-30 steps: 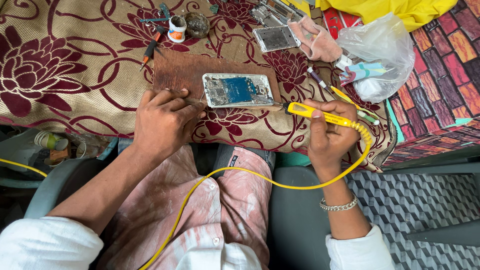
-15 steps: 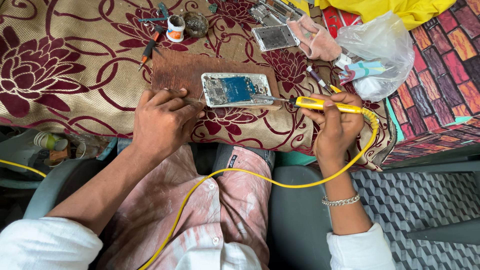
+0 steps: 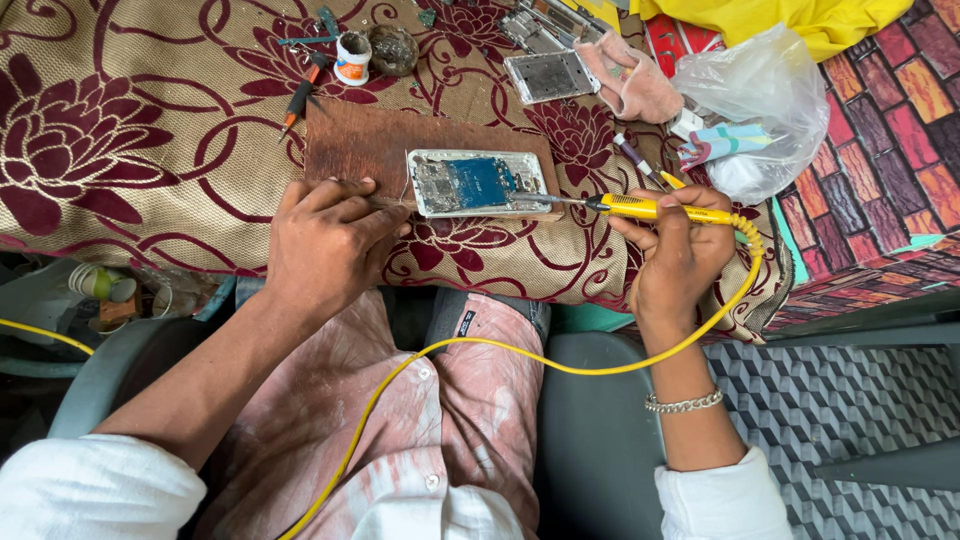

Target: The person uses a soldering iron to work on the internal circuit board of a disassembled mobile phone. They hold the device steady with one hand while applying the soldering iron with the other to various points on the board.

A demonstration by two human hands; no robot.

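An opened phone (image 3: 476, 183) with a blue circuit board lies face down on a brown wooden board (image 3: 372, 148). My right hand (image 3: 676, 252) grips a yellow soldering iron (image 3: 640, 207), whose metal tip reaches the phone's right end. A yellow cable (image 3: 520, 362) runs from the iron across my lap. My left hand (image 3: 325, 243) rests at the board's front edge, pinching a thin solder wire (image 3: 398, 203) that points toward the phone's left side.
A floral cloth (image 3: 130, 130) covers the table. At the back lie a screwdriver (image 3: 298, 98), a small white pot (image 3: 352, 57), a round dark tin (image 3: 393, 49), a metal phone frame (image 3: 550, 76), a pink cloth (image 3: 632, 80) and a clear plastic bag (image 3: 755, 110).
My right hand swung the soldering iron from pointing away at the right to lying level, and its tip has moved left onto the phone. My left hand stayed in place.
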